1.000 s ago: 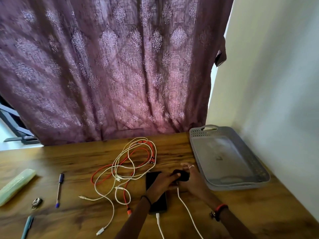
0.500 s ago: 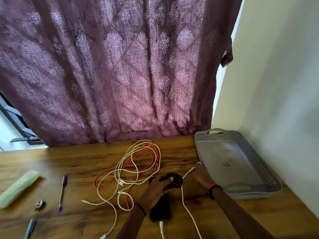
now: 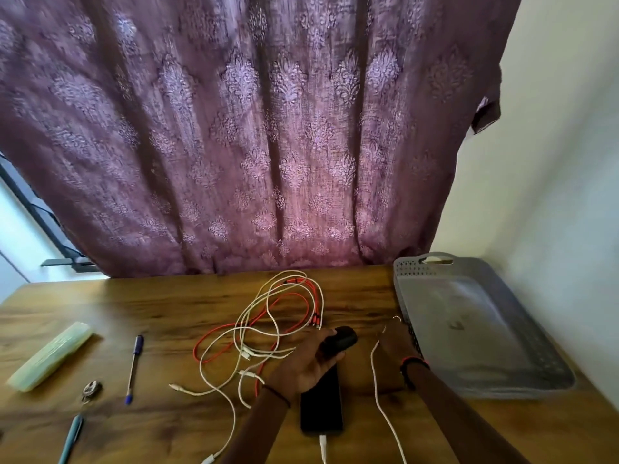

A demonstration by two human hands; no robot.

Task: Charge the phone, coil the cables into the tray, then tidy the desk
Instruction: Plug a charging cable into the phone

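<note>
Head view: the left hand (image 3: 301, 366) has its grip closed round a small black plastic charger block (image 3: 339, 340), held just above the far end of the flat black slab phone (image 3: 321, 408). The right hand (image 3: 395, 339), just beside the grey perforated plastic tray (image 3: 469, 346), pinches the raised end of a thin white cable (image 3: 375, 380). The step looks like seating that end in the block. To do it well, hold the block steady, square the connector to its socket, and keep slack so the phone isn't dragged. The phone lies flat on the wooden table (image 3: 167, 303). Its long axis runs straight away from the person, and the port end nearest them has a white plug (image 3: 322, 443) in it. A loose tangle of white and red cables (image 3: 268, 326) lies uncoiled to the left.
</note>
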